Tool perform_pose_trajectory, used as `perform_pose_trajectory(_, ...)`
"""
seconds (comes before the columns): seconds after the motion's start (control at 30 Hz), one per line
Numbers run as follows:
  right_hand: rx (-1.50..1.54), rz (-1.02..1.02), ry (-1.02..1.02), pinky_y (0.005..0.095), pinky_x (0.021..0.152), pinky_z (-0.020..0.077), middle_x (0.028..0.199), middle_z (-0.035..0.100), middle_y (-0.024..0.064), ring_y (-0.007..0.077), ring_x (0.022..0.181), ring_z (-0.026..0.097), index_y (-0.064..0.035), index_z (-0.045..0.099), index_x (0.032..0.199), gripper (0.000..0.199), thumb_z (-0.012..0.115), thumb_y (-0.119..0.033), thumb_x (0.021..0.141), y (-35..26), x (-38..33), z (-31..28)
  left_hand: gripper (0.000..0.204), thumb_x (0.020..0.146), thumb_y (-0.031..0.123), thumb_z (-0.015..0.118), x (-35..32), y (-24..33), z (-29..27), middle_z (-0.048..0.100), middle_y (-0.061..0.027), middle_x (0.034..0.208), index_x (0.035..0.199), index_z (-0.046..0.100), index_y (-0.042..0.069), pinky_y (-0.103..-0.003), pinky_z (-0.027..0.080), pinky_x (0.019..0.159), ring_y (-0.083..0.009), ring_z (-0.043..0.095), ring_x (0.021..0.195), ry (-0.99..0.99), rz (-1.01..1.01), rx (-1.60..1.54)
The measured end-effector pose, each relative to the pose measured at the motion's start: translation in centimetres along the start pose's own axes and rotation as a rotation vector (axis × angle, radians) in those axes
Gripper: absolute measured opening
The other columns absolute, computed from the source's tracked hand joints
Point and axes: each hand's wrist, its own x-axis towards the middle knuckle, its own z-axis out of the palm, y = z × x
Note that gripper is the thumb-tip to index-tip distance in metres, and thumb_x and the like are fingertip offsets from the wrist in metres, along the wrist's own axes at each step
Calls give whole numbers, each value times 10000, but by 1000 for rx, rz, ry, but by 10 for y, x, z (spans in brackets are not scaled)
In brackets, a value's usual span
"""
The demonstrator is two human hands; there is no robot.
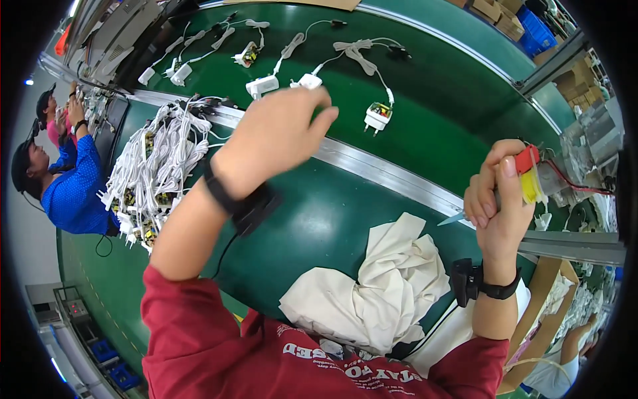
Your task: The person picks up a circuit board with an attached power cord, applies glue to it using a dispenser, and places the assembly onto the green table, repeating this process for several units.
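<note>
My left hand (279,126) is over the metal rail at the belt's near edge, thumb and forefinger apart, slightly blurred. Just beyond its fingers lies a white plug adapter (309,81) on the green belt; I see nothing held. A second white adapter (262,86) lies to its left. An adapter with its circuit board exposed (377,116) sits farther right, prongs towards me. At the right, my right hand (495,193) is wrapped round a red-and-yellow hand tool (530,183) with red and black wires. A pale blue pointed tip (452,219) sticks out by its fingers.
A heap of white cables and adapters (163,153) lies left on the green table. Crumpled cream cloth (372,286) is before me. More adapters (178,72) lie along the belt (438,100). A cardboard box (548,299) stands at right. Co-workers (73,186) are at left.
</note>
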Motion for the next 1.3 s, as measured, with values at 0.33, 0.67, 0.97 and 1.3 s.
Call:
perform_pose_trajectory(0.33, 78, 48, 5, 209, 367, 249, 524, 366, -33, 36, 404, 297, -39, 450, 918, 162, 527, -181, 911, -24, 32, -91, 342, 849, 347, 573, 185, 13, 60, 634, -97, 850, 1008, 596, 45, -320, 524, 629, -233, 648, 771, -289, -217, -259)
perform_pose_trajectory(0.67, 59, 25, 22, 204, 360, 246, 514, 359, -37, 35, 387, 291, -42, 448, 921, 151, 498, -185, 924, -18, 48, -112, 285, 959, 280, 403, 222, 163, 78, 570, -86, 985, 1147, 449, 70, -301, 537, 683, -176, 595, 841, -244, 68, -1677)
perform_pose_trajectory(0.97, 5, -3, 83, 201, 334, 226, 483, 321, -33, 34, 351, 263, -27, 444, 923, 193, 442, -217, 951, -5, 59, -135, 141, 841, 162, 510, 185, 162, 199, 549, -47, 865, 935, 507, 57, -238, 457, 581, -108, 567, 770, -336, -442, -1730)
perform_pose_trajectory(1.3, -12, -8, 104, 199, 382, 243, 553, 411, -25, 25, 415, 312, -42, 474, 923, 146, 513, -182, 908, 14, 93, -231, 333, 857, 123, 523, 158, 233, 232, 575, -110, 1081, 1156, 387, 69, -279, 510, 663, -170, 591, 930, -601, -473, -1802)
